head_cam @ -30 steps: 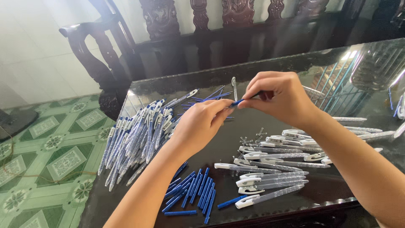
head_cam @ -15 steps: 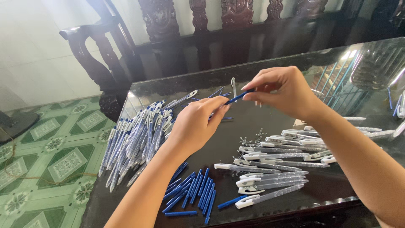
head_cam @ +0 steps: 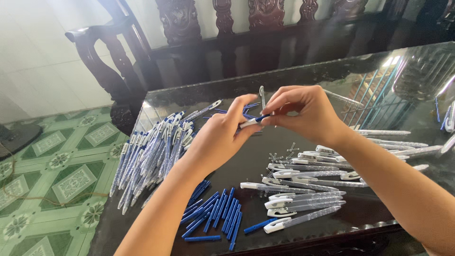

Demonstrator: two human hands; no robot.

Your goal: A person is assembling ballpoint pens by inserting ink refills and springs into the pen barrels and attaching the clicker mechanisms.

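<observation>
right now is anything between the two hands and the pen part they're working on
Nothing visible. The left hand and right hand both pinch the pen piece directly, raised above the glass table.

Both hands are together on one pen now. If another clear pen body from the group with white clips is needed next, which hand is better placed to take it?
Probably the right hand. The clear pen bodies lie on its side of the glass table, just below its wrist. The left hand holds the pen and is nearer the finished pens.
</observation>
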